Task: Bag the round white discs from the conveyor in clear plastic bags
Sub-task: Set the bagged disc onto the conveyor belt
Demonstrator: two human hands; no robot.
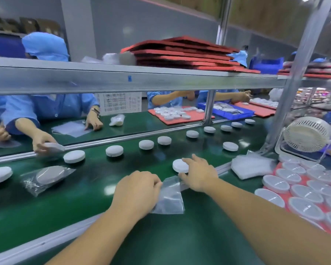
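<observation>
My right hand [199, 174] seems to grip the disc [179, 165]; my left hand [138, 190] pinches the bag [170, 199] just nearer me.

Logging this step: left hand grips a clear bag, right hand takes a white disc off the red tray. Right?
No. Head view: the right hand takes the white disc off the green conveyor; the left hand grips the clear bag.

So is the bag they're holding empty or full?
Empty: the bag in the left hand lies flat; the right hand holds the disc outside it.
</observation>
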